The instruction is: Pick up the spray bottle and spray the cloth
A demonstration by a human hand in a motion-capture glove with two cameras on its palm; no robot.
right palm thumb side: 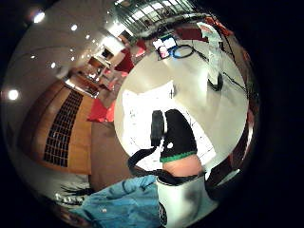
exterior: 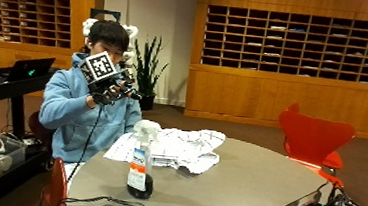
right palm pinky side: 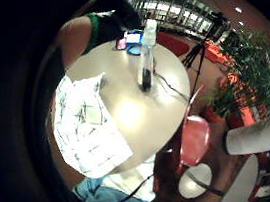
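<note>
white checked cloth (exterior: 177,147) lies crumpled on the counter (exterior: 243,188), and we see the spray bottle (exterior: 141,162) standing upright just in front of it, nearer the camera. our gloved right hand (exterior: 110,90) hangs raised well above and behind the bottle, fingers loosely curled on nothing, so we judge the reach must go down and forward.

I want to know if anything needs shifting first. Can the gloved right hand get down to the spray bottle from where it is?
Probably yes. The right hand is raised above the table, and the spray bottle stands upright alone, apart from the cloth, with nothing between them.
</note>
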